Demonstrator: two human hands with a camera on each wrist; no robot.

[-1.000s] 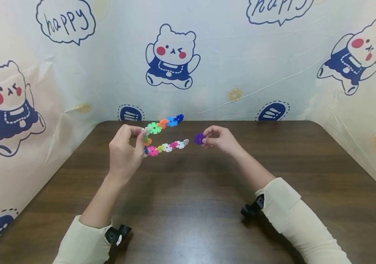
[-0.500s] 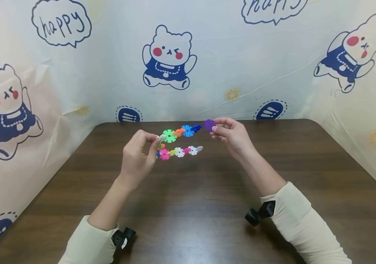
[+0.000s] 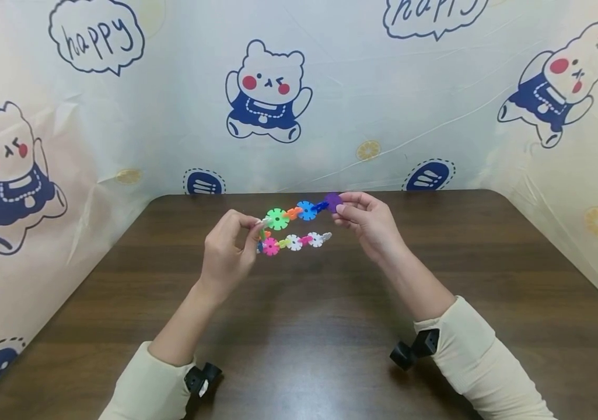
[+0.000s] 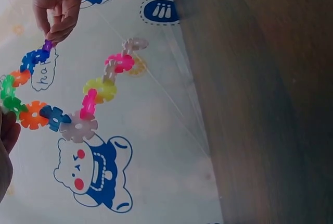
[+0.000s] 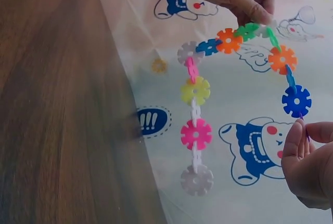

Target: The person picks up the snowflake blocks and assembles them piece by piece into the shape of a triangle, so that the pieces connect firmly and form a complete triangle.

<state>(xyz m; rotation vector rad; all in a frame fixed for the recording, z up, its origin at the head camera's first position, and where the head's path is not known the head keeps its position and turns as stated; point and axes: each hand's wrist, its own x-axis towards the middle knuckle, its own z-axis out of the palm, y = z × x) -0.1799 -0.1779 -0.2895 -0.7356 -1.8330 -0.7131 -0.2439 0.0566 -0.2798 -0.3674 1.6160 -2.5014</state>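
A curved chain of notched plastic snowflake discs (image 3: pixel 277 219) hangs above the table in many colours. My left hand (image 3: pixel 229 251) pinches it near a white disc at its bend, between thumb and fingers. Between the thumb and fingers of my right hand (image 3: pixel 374 224) is a purple snowflake disc (image 3: pixel 333 202). Its edge meets the dark blue disc (image 5: pixel 296 101) at one end of the chain; how deep the notches sit cannot be told. The other end, a pale whitish disc (image 5: pixel 196 180), hangs free. In the right wrist view my fingers hide most of the purple disc.
Below both hands lies a dark brown wooden table (image 3: pixel 299 326). A pale cloth (image 3: pixel 172 116) printed with cartoon bears stands behind it and along both sides. Black wrist cameras (image 3: pixel 414 349) sit at both cream cuffs.
My left hand has moved right with the chain. My right hand rose and shifted slightly right, carrying the purple disc. The gap between the purple disc and the dark blue disc has closed.
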